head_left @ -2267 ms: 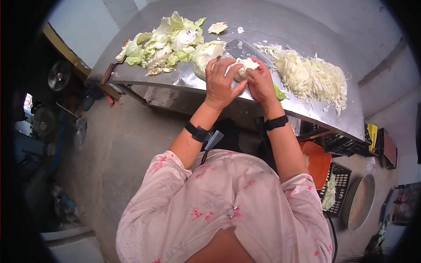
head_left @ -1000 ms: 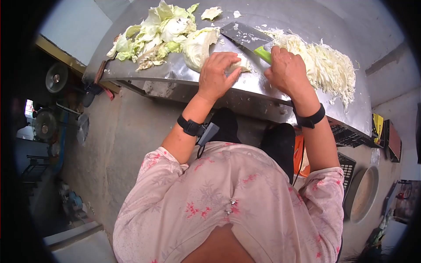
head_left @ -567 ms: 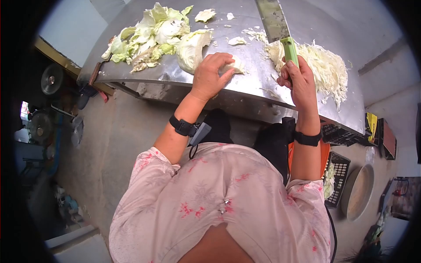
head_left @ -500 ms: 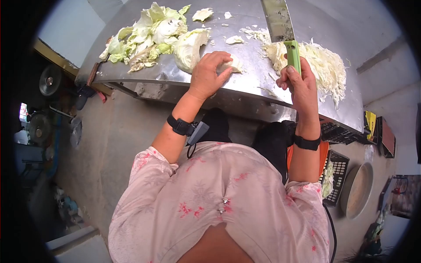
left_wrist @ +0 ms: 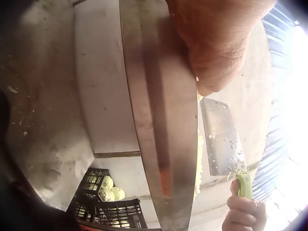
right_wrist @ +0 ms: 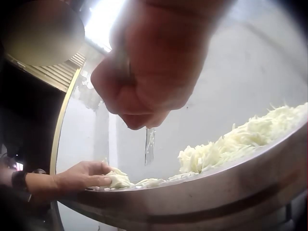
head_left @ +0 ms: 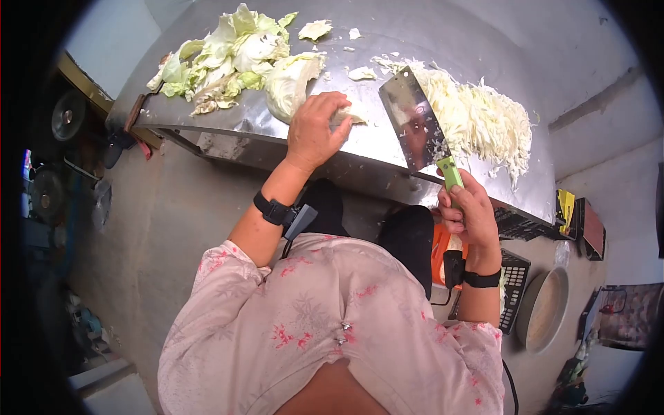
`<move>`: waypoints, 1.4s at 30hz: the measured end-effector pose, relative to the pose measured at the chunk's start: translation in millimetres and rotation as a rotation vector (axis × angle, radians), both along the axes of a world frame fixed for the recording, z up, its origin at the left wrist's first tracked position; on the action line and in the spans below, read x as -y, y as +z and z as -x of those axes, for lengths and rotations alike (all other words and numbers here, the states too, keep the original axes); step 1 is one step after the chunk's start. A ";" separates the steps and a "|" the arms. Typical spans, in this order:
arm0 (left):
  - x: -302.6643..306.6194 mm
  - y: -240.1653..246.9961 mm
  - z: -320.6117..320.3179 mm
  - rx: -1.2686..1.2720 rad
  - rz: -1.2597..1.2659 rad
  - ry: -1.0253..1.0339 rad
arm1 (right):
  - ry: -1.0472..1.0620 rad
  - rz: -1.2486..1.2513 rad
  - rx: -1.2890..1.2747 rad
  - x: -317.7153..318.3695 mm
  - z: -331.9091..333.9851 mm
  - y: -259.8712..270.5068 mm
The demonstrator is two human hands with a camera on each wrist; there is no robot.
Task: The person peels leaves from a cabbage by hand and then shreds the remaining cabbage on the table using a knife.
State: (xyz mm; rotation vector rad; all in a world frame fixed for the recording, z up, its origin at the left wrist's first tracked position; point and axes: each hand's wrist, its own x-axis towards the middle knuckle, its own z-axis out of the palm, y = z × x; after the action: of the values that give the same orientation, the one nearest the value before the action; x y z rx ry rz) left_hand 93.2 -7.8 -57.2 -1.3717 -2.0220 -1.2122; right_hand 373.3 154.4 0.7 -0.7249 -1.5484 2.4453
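Two hands, two grips: the left hand point(head_left: 315, 128) lies palm-down with its fingers curled over a small cabbage piece point(head_left: 348, 116), pinning it to the steel table point(head_left: 373, 152), while the right hand point(head_left: 467, 211) is clenched round the green handle point(head_left: 449, 173) of a cleaver point(head_left: 413, 124). The piece sits right under the left fingertips. From the right fingers it lies forward and to the left. The cleaver is held above the table, its long axis running forward and slightly left from the right fist, so the piece is left of the blade's flat, near but apart. Just right of the blade spreads a heap of shredded cabbage point(head_left: 484, 114); left of the left fingers rest a cabbage half point(head_left: 290, 76) and loose leaves point(head_left: 221, 52)
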 end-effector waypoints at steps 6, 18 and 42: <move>0.1 2.0 1.4 -0.004 -0.021 -0.040 | -0.133 -0.215 -0.083 -5.4 27.8 -0.3; -42.8 15.5 38.8 0.149 -0.028 -0.106 | -0.185 -0.238 -0.188 9.2 80.4 -37.2; -9.5 24.1 13.9 0.021 0.127 -0.091 | -0.303 -0.967 -0.094 16.3 95.0 -61.0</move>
State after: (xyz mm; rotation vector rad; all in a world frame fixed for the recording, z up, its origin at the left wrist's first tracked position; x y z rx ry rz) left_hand 79.3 1.7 -33.1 -1.5319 -2.1037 -1.1574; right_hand 278.3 138.2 -60.4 -0.5602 -2.0766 1.2427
